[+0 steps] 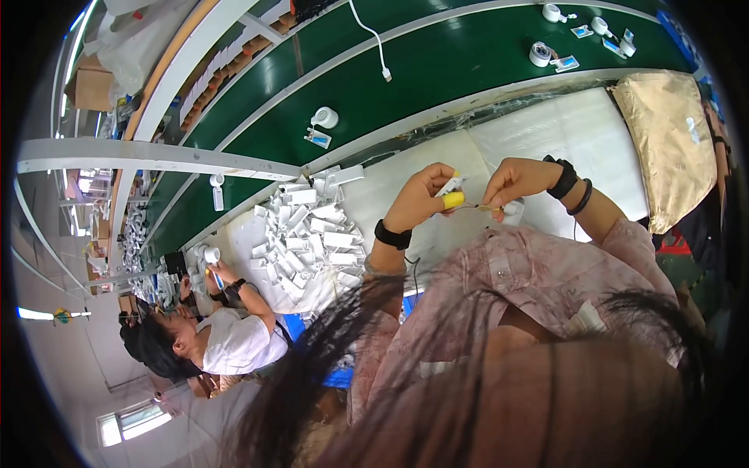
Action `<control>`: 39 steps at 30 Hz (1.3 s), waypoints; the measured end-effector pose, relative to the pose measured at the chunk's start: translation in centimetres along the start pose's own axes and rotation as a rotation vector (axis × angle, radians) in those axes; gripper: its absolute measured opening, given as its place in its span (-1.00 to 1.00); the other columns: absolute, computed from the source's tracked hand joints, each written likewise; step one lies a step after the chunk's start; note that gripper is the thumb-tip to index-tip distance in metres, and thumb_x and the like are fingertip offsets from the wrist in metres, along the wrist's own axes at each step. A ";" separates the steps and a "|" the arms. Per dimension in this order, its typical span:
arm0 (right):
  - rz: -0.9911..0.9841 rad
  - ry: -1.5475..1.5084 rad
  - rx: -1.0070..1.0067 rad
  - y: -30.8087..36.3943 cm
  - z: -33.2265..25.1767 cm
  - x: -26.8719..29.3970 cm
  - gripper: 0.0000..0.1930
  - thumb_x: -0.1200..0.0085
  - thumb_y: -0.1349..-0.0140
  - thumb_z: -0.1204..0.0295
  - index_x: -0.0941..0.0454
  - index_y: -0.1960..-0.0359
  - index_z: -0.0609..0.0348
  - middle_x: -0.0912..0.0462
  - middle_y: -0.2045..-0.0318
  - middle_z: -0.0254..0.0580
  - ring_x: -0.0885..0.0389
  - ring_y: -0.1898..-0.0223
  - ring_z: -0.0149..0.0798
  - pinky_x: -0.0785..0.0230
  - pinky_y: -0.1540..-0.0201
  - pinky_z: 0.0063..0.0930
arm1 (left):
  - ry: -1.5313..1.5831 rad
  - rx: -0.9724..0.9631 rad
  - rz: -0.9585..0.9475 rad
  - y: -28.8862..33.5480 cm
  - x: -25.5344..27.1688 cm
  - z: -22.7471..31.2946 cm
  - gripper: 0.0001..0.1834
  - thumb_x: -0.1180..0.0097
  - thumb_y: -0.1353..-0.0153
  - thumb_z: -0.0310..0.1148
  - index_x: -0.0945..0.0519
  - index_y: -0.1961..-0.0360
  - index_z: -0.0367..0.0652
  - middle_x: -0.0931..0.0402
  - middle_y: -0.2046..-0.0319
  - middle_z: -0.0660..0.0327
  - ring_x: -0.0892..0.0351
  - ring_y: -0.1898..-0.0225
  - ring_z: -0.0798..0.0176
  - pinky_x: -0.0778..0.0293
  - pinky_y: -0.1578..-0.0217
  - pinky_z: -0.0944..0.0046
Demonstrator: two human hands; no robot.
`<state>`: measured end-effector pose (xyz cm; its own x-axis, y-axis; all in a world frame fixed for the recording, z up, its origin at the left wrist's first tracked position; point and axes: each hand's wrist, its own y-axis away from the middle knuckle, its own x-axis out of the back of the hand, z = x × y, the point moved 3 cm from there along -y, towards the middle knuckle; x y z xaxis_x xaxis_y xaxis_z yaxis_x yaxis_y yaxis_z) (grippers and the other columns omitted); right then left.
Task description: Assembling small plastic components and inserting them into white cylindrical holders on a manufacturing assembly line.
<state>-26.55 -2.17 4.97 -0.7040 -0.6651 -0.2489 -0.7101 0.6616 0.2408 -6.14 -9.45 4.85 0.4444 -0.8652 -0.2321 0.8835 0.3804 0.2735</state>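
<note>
My left hand (420, 196) is closed around a small white plastic part (450, 186), with a yellow cylinder (452, 200) showing beside it at the fingertips. A yellow finger cover seems to sit on one fingertip. Thin wires (470, 205) run from the cylinder toward my right hand (521, 179). That hand is closed in a pinch on the wire ends, where a small yellowish piece shows. Just below its fingers is a white rounded part (512, 211), partly hidden by the hand; I cannot tell whether it is held.
A heap of white plastic housings (300, 234) lies left of my hands. Beyond the white-covered bench runs a green conveyor (445, 66) carrying white round devices (324, 118). A golden-brown bag (669, 148) lies at right. A co-worker (226, 335) works at left, beneath a white metal frame (156, 156).
</note>
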 end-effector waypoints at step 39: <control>1.083 0.662 0.713 0.6 1.3 -3.9 -0.82 -0.19 -0.09 0.69 -0.59 0.29 0.19 -0.39 0.12 -0.17 -0.53 0.21 -0.32 -0.49 0.17 -0.52 | -0.027 -0.282 0.353 -1.2 -6.2 -1.0 -0.59 0.31 -0.17 -0.61 -0.28 -0.08 -0.26 -0.42 0.31 0.17 -0.41 0.46 0.41 -0.41 0.49 0.42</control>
<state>-24.20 1.26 4.91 -0.8957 0.3568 0.2655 0.1733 0.8297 -0.5306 -9.78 -4.22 5.03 0.7249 -0.6736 -0.1443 0.6862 0.7244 0.0658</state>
